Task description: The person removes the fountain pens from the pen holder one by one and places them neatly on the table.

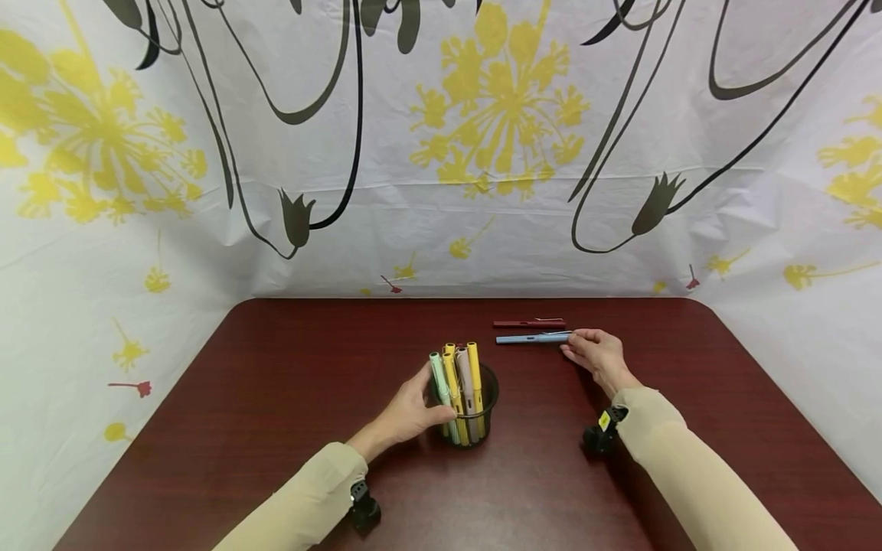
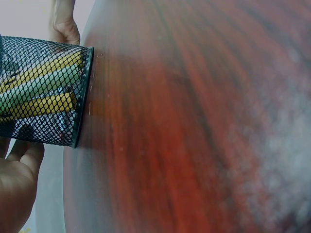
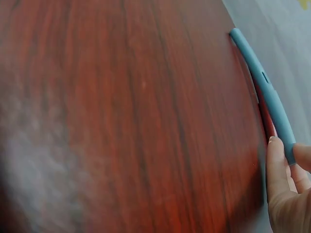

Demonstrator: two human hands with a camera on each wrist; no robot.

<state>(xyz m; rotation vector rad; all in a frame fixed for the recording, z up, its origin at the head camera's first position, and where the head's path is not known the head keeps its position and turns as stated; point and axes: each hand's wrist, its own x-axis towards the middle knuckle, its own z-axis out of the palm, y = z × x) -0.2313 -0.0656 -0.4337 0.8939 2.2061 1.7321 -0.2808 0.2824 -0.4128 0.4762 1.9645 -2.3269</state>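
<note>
Grip: right hand (image 1: 598, 360) pinching slim light-blue pen (image 1: 530, 338) by one end, just beside slim dark-red pen (image 1: 525, 324) | left hand (image 1: 412, 409) curled round cylindrical black mesh pen cup (image 1: 491, 392) | risk imo: end-only pinch, blue could swivel, knock red

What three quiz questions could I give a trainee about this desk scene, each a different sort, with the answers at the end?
1. Fill in the gap: the right hand pinches one end of a pen whose color is ____.

2. True or false: the red pen lies nearer the far edge of the table than the pinched pen does.

3. Multiple choice: how many pens are outside the mesh cup that the left hand holds?
A: one
B: two
C: four

Key: 1, light blue; 2, true; 3, B.
</note>
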